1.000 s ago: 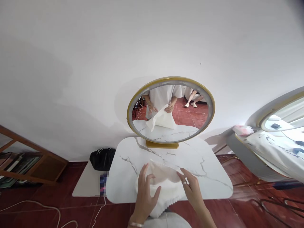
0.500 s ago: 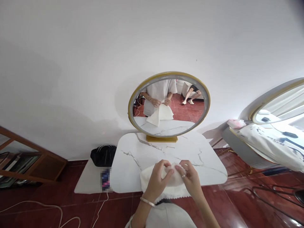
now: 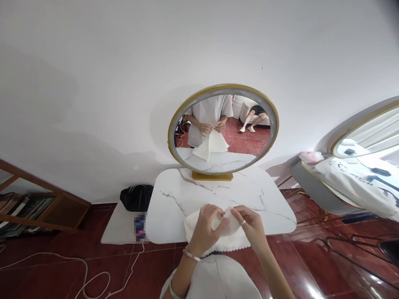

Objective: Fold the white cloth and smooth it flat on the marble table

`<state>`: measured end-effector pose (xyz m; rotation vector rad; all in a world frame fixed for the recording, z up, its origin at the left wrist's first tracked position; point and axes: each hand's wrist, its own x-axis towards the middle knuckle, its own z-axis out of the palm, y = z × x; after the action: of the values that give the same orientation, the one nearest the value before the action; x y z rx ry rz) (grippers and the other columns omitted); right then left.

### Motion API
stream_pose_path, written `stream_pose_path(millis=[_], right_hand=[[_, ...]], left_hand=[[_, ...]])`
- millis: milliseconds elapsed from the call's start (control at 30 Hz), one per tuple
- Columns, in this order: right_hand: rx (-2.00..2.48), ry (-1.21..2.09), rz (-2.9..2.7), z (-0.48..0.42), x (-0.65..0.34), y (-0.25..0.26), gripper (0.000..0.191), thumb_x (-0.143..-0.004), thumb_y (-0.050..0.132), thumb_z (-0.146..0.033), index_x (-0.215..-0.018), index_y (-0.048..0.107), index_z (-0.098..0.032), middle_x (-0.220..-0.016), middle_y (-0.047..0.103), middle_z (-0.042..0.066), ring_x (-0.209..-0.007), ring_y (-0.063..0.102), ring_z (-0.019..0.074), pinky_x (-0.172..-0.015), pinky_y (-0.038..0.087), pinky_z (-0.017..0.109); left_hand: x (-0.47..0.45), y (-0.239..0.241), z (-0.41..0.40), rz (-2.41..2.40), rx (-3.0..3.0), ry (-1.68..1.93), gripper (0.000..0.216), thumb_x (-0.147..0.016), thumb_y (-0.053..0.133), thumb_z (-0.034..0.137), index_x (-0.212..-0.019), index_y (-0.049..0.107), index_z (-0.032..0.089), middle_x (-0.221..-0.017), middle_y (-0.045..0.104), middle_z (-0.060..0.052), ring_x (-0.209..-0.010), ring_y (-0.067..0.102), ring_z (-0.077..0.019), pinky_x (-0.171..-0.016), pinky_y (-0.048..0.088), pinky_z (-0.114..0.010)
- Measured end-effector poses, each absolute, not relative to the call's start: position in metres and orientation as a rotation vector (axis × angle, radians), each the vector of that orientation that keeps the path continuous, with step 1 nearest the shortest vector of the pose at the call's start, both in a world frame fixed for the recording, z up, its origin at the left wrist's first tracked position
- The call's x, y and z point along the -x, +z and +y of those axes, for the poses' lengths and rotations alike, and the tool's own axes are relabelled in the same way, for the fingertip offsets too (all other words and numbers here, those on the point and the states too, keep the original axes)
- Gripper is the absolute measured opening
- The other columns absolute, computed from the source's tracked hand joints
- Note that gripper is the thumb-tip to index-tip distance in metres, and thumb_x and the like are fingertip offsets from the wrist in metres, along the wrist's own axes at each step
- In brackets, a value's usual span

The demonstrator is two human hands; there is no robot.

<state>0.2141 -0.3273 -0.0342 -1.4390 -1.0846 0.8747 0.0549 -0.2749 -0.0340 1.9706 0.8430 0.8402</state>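
A white cloth [image 3: 232, 230] with a scalloped edge hangs from my fingers, its lower part spread over the front of the marble-patterned table [image 3: 174, 195]. My left hand [image 3: 209, 226] pinches the gathered top of the cloth between thumb and fingers. Close beside it, my right hand [image 3: 249, 224], with a ring on one finger, pinches the same gathered part. The fingertips nearly meet at the cloth's peak. In the round mirror [image 3: 212, 124] the cloth shows as a draped shape below both hands. Whether anything small sits between the fingertips is too fine to tell.
The mirror's gold base [image 3: 212, 176] stands at the table's back. On a low white surface to the left are a black bag [image 3: 137, 197] and a blurred phone-like item [image 3: 140, 227] with a cable. A second table [image 3: 324, 189] holds white fabric. Cables [image 3: 84, 270] lie on the red floor.
My right fingers have closed in more tightly at the cloth's peak, and the bunched top looks more pointed. The whole view has shifted slightly, with the mirror and table higher in the picture.
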Motion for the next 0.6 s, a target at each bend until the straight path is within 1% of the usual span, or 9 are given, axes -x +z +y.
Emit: stream_pose_path(millis=[100, 167, 233, 300, 367, 400, 467, 533, 600], right_hand=[[1.422, 0.898, -1.017, -0.327, -0.213, -0.028, 0.034, -0.076, 0.068, -0.052, -0.075, 0.07, -0.018, -0.071, 0.067, 0.005, -0.065, 0.056, 0.0154, -0.058, 0.045, 0.026], [1.425, 0.908, -0.972, -0.327, -0.211, -0.025, 0.035, -0.075, 0.069, -0.053, -0.076, 0.07, -0.018, -0.07, 0.067, 0.004, -0.063, 0.056, 0.015, -0.057, 0.045, 0.026], [1.422, 0.904, -0.929, -0.327, -0.21, -0.022, 0.036, -0.074, 0.07, -0.054, -0.076, 0.069, -0.018, -0.071, 0.067, 0.005, -0.062, 0.056, 0.0148, -0.056, 0.046, 0.026], [1.407, 0.895, -0.891, -0.327, -0.21, -0.018, 0.037, -0.072, 0.071, -0.055, -0.075, 0.069, -0.018, -0.074, 0.068, 0.006, -0.065, 0.058, 0.0154, -0.057, 0.047, 0.026], [1.402, 0.9, -0.867, -0.327, -0.212, -0.015, 0.036, -0.071, 0.072, -0.054, -0.074, 0.068, -0.019, -0.077, 0.069, 0.006, -0.068, 0.06, 0.0167, -0.059, 0.049, 0.027], [1.405, 0.908, -0.861, -0.327, -0.214, -0.014, 0.035, -0.07, 0.074, -0.053, -0.073, 0.069, -0.019, -0.078, 0.07, 0.007, -0.069, 0.061, 0.0171, -0.06, 0.049, 0.027], [1.406, 0.918, -0.832, -0.328, -0.221, -0.012, 0.031, -0.069, 0.076, -0.05, -0.072, 0.069, -0.019, -0.081, 0.07, 0.007, -0.07, 0.061, 0.017, -0.061, 0.049, 0.026], [1.386, 0.905, -0.786, -0.329, -0.229, -0.012, 0.028, -0.068, 0.078, -0.046, -0.073, 0.07, -0.019, -0.084, 0.071, 0.007, -0.072, 0.061, 0.0168, -0.062, 0.049, 0.026], [1.359, 0.89, -0.756, -0.329, -0.237, -0.012, 0.027, -0.067, 0.079, -0.045, -0.072, 0.07, -0.02, -0.083, 0.071, 0.007, -0.073, 0.062, 0.0174, -0.063, 0.049, 0.027]], left_hand=[[-0.054, -0.034, -0.273, 0.827, -2.063, 0.799, 0.009, -0.086, 0.057, 0.03, -0.082, 0.056, 0.022, -0.091, 0.064, -0.001, -0.098, 0.058, -0.0176, -0.114, 0.023, -0.049], [-0.053, -0.034, -0.272, 0.808, -2.107, 0.758, 0.01, -0.086, 0.057, 0.03, -0.08, 0.057, 0.022, -0.092, 0.063, -0.001, -0.097, 0.058, -0.017, -0.115, 0.021, -0.05], [-0.052, -0.034, -0.271, 0.78, -2.136, 0.707, 0.014, -0.088, 0.055, 0.033, -0.079, 0.058, 0.022, -0.087, 0.063, -0.001, -0.088, 0.059, -0.0159, -0.115, 0.024, -0.049], [-0.048, -0.035, -0.27, 0.762, -2.149, 0.668, 0.019, -0.089, 0.053, 0.036, -0.078, 0.059, 0.022, -0.084, 0.063, -0.001, -0.082, 0.058, -0.0157, -0.11, 0.031, -0.046], [-0.043, -0.035, -0.269, 0.768, -2.149, 0.636, 0.025, -0.09, 0.052, 0.039, -0.075, 0.059, 0.021, -0.082, 0.063, -0.002, -0.08, 0.058, -0.0163, -0.099, 0.04, -0.041], [-0.039, -0.036, -0.269, 0.781, -2.149, 0.617, 0.027, -0.09, 0.052, 0.04, -0.073, 0.058, 0.021, -0.081, 0.063, -0.003, -0.08, 0.057, -0.0167, -0.093, 0.043, -0.038], [-0.03, -0.038, -0.269, 0.813, -2.16, 0.572, 0.03, -0.09, 0.053, 0.04, -0.068, 0.057, 0.021, -0.078, 0.064, -0.002, -0.079, 0.056, -0.0172, -0.086, 0.044, -0.036], [-0.019, -0.041, -0.268, 0.849, -2.182, 0.559, 0.029, -0.089, 0.054, 0.04, -0.067, 0.058, 0.022, -0.077, 0.064, -0.001, -0.082, 0.056, -0.0183, -0.09, 0.043, -0.04], [-0.008, -0.047, -0.268, 0.882, -2.201, 0.574, 0.026, -0.087, 0.057, 0.04, -0.068, 0.061, 0.023, -0.077, 0.065, 0.0, -0.087, 0.057, -0.0196, -0.099, 0.039, -0.045]])
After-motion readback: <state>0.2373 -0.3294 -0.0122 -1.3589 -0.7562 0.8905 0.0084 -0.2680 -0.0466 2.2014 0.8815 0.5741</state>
